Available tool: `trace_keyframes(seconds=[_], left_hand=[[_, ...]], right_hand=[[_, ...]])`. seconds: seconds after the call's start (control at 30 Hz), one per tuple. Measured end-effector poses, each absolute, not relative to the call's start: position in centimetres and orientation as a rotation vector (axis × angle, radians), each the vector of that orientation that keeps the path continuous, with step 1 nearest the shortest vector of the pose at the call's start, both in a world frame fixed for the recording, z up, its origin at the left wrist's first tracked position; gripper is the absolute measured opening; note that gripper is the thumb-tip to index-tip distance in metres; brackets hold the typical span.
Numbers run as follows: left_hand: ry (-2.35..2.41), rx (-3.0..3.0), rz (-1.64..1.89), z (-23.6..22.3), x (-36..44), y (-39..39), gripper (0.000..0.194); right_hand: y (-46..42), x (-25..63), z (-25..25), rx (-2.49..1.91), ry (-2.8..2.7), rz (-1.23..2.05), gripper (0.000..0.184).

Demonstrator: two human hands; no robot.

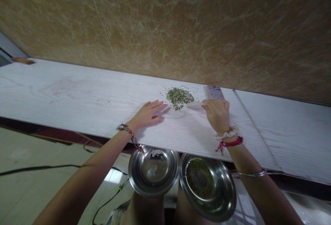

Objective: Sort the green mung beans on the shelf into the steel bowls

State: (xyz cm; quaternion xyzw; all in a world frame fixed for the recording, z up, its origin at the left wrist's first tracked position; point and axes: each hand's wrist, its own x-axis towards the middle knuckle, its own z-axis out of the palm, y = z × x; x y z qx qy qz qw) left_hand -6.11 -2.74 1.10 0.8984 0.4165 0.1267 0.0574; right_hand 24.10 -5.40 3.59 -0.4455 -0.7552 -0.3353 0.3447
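Note:
A small pile of green beans (179,97) lies on the white wooden table (77,94), with white grains (178,113) spread just in front of it. My left hand (148,113) lies flat on the table, fingers stretched toward the white grains. My right hand (217,114) rests to the right of the pile with its fingers curled, fingertips at a pale patch of grains (196,106). Two steel bowls sit on my lap below the table edge: the left bowl (153,170) holds a few white grains, the right bowl (208,186) holds green beans.
A phone (215,92) with a lit screen lies on the table just beyond my right hand. A marbled brown wall (181,28) rises behind the table. Black cables (51,167) run over the tiled floor at the left. A brown object (23,60) sits at the table's far left.

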Motion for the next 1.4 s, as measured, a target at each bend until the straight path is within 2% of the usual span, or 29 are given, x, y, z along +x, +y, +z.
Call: trace_keyframes(seconds=[0.83,1.0,1.4], left_hand=[[1.201,2.743,0.47,0.4,-6.2,-2.3,0.037],[1.031,2.771,0.454,0.8,-6.4,-2.5,0.039],[1.221,2.725,0.393,0.7,-6.2,-2.5,0.043]], right_hand=[[-5.8,23.2,3.7,-1.185,-2.024,-0.818,0.016],[-5.5,22.9,3.9,-1.204,-2.027,-0.858,0.016],[-6.1,22.4,3.9,-1.276,-2.041,-0.78,0.018]])
